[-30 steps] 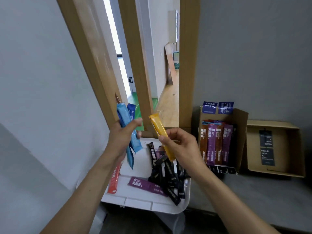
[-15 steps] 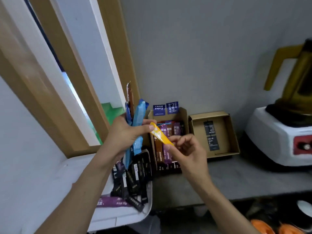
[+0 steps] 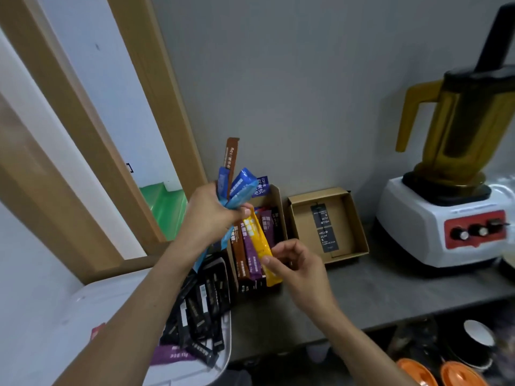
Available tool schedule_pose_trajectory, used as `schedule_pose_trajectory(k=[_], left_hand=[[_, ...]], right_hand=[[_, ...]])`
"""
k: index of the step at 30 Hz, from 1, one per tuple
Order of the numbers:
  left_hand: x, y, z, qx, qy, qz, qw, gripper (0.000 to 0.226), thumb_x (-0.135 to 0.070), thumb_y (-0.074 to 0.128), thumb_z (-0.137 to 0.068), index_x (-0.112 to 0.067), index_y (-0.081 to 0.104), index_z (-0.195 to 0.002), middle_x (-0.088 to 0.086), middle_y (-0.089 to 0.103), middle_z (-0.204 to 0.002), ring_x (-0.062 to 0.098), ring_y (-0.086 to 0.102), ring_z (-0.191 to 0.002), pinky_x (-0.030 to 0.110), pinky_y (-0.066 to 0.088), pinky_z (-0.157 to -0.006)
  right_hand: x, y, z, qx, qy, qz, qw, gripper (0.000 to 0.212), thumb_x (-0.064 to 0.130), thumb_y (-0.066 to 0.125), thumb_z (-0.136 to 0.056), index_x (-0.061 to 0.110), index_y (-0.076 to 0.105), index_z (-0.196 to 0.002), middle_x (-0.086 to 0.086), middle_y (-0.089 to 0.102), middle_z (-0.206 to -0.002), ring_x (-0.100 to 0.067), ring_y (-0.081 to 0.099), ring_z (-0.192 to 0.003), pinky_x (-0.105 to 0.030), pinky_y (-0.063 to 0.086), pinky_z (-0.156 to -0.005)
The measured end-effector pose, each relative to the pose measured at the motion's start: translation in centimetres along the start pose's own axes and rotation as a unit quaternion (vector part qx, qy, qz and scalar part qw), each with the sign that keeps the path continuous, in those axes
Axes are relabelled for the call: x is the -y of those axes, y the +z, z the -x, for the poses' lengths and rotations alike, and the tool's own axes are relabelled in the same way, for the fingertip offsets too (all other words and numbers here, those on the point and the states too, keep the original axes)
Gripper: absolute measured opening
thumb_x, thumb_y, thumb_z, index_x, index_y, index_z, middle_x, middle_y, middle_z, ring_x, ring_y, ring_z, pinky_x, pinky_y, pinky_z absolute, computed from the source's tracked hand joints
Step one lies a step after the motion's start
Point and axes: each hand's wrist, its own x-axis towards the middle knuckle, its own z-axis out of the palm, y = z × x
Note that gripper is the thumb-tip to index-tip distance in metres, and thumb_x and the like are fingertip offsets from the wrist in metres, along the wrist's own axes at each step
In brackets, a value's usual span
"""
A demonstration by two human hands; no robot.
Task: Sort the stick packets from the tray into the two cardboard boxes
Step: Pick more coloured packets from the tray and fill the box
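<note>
My left hand (image 3: 214, 215) grips a bunch of stick packets (image 3: 237, 185), blue ones and a brown one, raised over the left cardboard box (image 3: 277, 201). My right hand (image 3: 295, 266) pinches the lower part of a yellow packet (image 3: 260, 243), whose top end meets my left thumb. The left box holds upright brown and purple packets (image 3: 248, 254). The right cardboard box (image 3: 354, 224) holds only black cards. The white tray (image 3: 225, 346) at lower left carries several black packets (image 3: 200, 310) and a purple packet (image 3: 172, 355).
A blender (image 3: 451, 168) with a yellow jug on a white base stands at the right on the grey counter (image 3: 376, 288). A wooden door frame (image 3: 156, 107) is at the left. Orange lids (image 3: 440, 374) and a cup (image 3: 479, 338) sit below the counter edge.
The view swung right and down. My right hand brought the yellow packet against my left hand's bunch and slid down it; both hands now sit over the left box.
</note>
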Motion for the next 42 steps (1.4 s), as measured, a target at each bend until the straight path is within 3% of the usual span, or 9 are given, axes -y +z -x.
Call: schedule_pose_trajectory(k=[2, 6, 15, 23, 26, 31, 37, 39, 42], left_hand=[[0.0, 0.8, -0.5, -0.002, -0.002, -0.033, 0.999, 0.028, -0.015, 0.087, -0.079, -0.025, 0.069, -0.096, -0.009, 0.079, -0.085, 0.004, 0.075, -0.084, 0.031, 0.058, -0.082], [-0.3, 2.6, -2.0, 0.01, 0.009, -0.151, 0.988, 0.027, -0.018, 0.083, -0.082, -0.018, 0.068, -0.104, -0.006, 0.071, -0.088, 0.013, 0.069, -0.083, 0.028, 0.05, -0.066], [1.0, 7.4, -5.3, 0.029, -0.025, -0.179, 0.983, 0.037, -0.016, 0.08, -0.084, -0.015, 0.064, -0.116, -0.001, 0.067, -0.104, 0.018, 0.065, -0.099, 0.029, 0.048, -0.071], [2.0, 8.4, -4.8, -0.028, -0.008, -0.146, 0.989, 0.041, -0.016, 0.082, -0.083, -0.017, 0.064, -0.12, 0.0, 0.071, -0.112, 0.019, 0.068, -0.108, 0.041, 0.06, -0.086], [1.9, 8.2, -4.6, -0.029, -0.008, -0.122, 0.992, 0.045, -0.015, 0.082, -0.084, -0.016, 0.062, -0.123, 0.0, 0.07, -0.115, 0.017, 0.066, -0.11, 0.034, 0.057, -0.085], [1.1, 6.4, -4.0, -0.007, -0.066, 0.043, 0.997, 0.038, -0.031, 0.09, -0.076, -0.023, 0.063, -0.101, -0.003, 0.074, -0.098, 0.013, 0.072, -0.09, 0.034, 0.06, -0.08], [2.2, 4.8, -1.9, 0.02, -0.13, 0.213, 0.968, 0.05, -0.048, 0.082, -0.08, -0.015, 0.066, -0.113, 0.01, 0.077, -0.098, 0.022, 0.077, -0.086, 0.037, 0.063, -0.077], [2.6, 4.5, -1.1, 0.022, -0.133, 0.256, 0.957, 0.051, -0.054, 0.074, -0.084, -0.014, 0.066, -0.116, 0.013, 0.076, -0.095, 0.026, 0.077, -0.084, 0.039, 0.062, -0.078], [3.4, 4.3, -0.1, 0.018, -0.121, 0.285, 0.951, 0.049, -0.054, 0.069, -0.088, -0.014, 0.064, -0.117, 0.011, 0.078, -0.095, 0.026, 0.077, -0.085, 0.043, 0.062, -0.082]], right_hand=[[-0.9, 0.0, 0.3, -0.027, -0.063, 0.136, 0.988, 0.017, 0.035, 0.079, -0.088, 0.026, 0.067, -0.095, 0.006, 0.073, -0.095, -0.012, 0.071, -0.089, -0.023, 0.058, -0.07], [-2.8, 0.2, 1.0, -0.047, -0.255, 0.43, 0.865, 0.019, 0.046, 0.064, -0.094, 0.028, 0.064, -0.102, 0.01, 0.059, -0.111, -0.001, 0.057, -0.097, -0.016, 0.052, -0.071], [-2.7, 2.3, -0.1, 0.008, -0.213, 0.586, 0.782, 0.025, 0.044, 0.062, -0.093, 0.024, 0.068, -0.108, 0.002, 0.067, -0.108, -0.012, 0.061, -0.095, -0.027, 0.057, -0.073], [-2.2, 3.4, -0.3, -0.006, -0.12, 0.585, 0.802, 0.031, 0.043, 0.062, -0.096, 0.02, 0.062, -0.117, -0.003, 0.059, -0.123, -0.015, 0.061, -0.104, -0.027, 0.059, -0.076], [-2.1, 3.6, -0.1, -0.004, -0.105, 0.583, 0.806, 0.033, 0.043, 0.057, -0.1, 0.019, 0.06, -0.122, -0.003, 0.058, -0.128, -0.016, 0.059, -0.111, -0.028, 0.058, -0.083], [-1.6, 3.6, -0.5, -0.01, -0.088, 0.568, 0.818, 0.04, 0.047, 0.054, -0.101, 0.02, 0.054, -0.129, -0.002, 0.054, -0.131, -0.015, 0.056, -0.116, -0.028, 0.055, -0.089], [-1.5, 2.6, -0.7, -0.016, -0.096, 0.53, 0.843, 0.037, 0.047, 0.058, -0.099, 0.025, 0.053, -0.129, 0.005, 0.054, -0.13, -0.009, 0.061, -0.11, -0.024, 0.055, -0.088], [-1.2, 2.1, -0.8, -0.024, -0.108, 0.494, 0.862, 0.03, 0.042, 0.061, -0.099, 0.026, 0.058, -0.124, 0.01, 0.057, -0.124, -0.003, 0.062, -0.101, -0.019, 0.054, -0.083], [0.1, 1.7, -1.0, -0.035, -0.055, 0.275, 0.959, 0.011, 0.035, 0.06, -0.102, 0.028, 0.066, -0.108, 0.01, 0.07, -0.104, -0.001, 0.068, -0.086, -0.021, 0.057, -0.071]])
